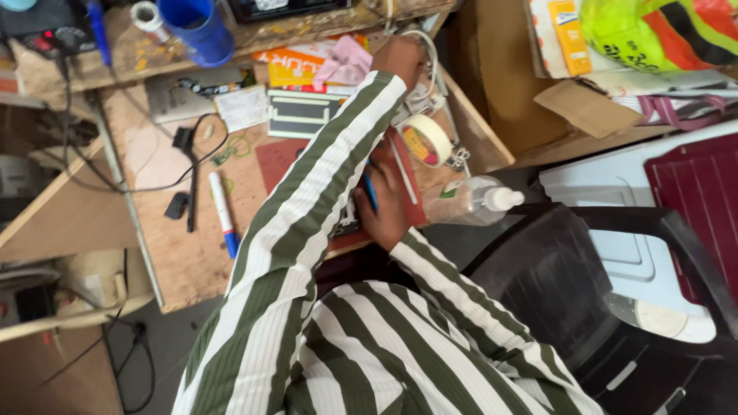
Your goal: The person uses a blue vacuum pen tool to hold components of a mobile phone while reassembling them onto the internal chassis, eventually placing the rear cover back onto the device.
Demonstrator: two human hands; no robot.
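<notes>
Carefully, my right grip point(382, 206) closes around a blue pen point(371, 192) over the red book point(277, 165) under it. Ahead, my left grip point(400, 58) reaches into the cables point(427, 84); whether it closes I cannot tell. Steadying the book seems wise.

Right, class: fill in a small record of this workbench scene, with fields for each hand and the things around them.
Setting: cluttered wooden bench, seen from above
Clothing: green and white striped sleeves
Left hand: stretched to the far edge, at a bunch of white cables; grip unclear
Right hand: holds a blue pen, resting on a red board
Near the right hand: tape roll, clear bottle lying on its side
Elsewhere: white marker, blue cup
</notes>
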